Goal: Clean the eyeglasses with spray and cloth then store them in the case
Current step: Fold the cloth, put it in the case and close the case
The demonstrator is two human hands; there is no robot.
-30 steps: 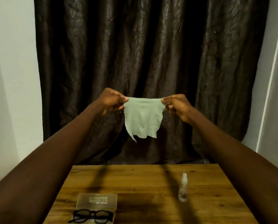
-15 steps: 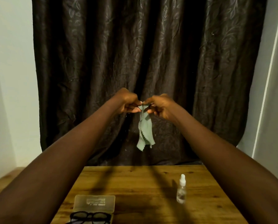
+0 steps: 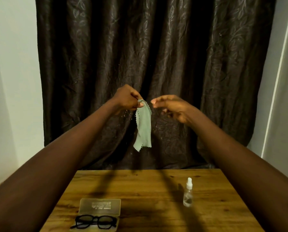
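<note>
Left hand (image 3: 127, 99): pinching top of green cloth (image 3: 143, 127), which hangs above the table (image 3: 156, 190). Right hand (image 3: 171, 107): fingers loosely spread, empty, blurred. Eyeglasses (image 3: 95, 221): on open case (image 3: 99, 207), whose near edge seems cut off. Spray bottle (image 3: 188, 193): upright, right.

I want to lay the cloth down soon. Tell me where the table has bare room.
Widest bare patch of the table: the middle, between the case and the spray bottle, running back to the curtain. Also free: right of the bottle to the table edge. Crowded: the near-left corner, where the eyeglasses lie on the open case. The left hand holds the cloth.
</note>
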